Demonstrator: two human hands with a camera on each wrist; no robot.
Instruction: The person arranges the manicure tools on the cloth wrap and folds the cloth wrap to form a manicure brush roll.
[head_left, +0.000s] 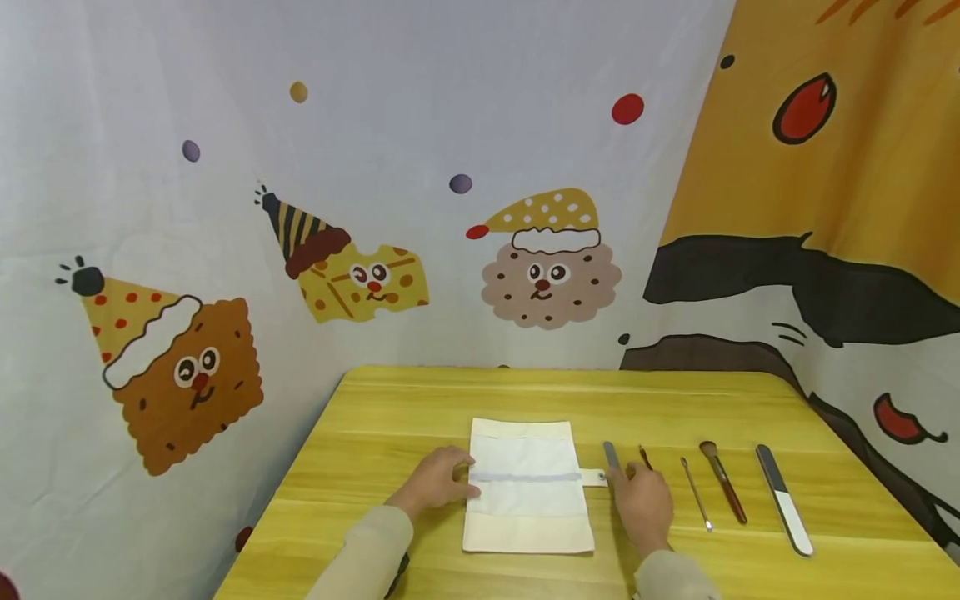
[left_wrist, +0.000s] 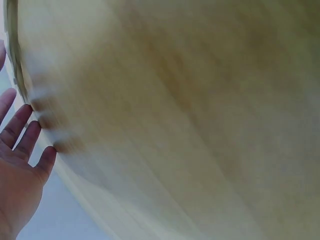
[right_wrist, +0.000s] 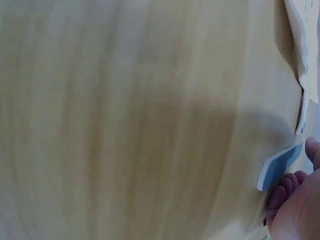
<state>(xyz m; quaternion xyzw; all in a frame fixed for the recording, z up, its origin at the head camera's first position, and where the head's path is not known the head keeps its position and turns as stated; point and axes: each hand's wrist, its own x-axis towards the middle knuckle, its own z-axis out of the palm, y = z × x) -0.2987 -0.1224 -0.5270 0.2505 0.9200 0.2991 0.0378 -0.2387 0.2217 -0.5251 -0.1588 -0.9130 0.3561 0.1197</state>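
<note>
A cream cloth roll-up pouch (head_left: 525, 533) lies unrolled on the table, with a pale band across its middle and a snap tab on its right side. My left hand (head_left: 442, 477) is at the pouch's left edge, its fingers spread and touching it. In the left wrist view the left hand (left_wrist: 22, 170) shows with fingers apart. To the right of the tab, my right hand (head_left: 643, 504) grips a grey nail file (head_left: 611, 454). The right wrist view has the right hand (right_wrist: 295, 205) with curled fingers beside the nail file (right_wrist: 277, 167); its other end is hidden.
Right of my right hand lie a thin metal tool (head_left: 696, 493), a makeup brush (head_left: 723, 483) and a black-and-white nail file (head_left: 783, 500). A thin dark-tipped tool (head_left: 645, 456) shows partly behind the hand. The wooden table (head_left: 420, 400) meets a cartoon-printed cloth.
</note>
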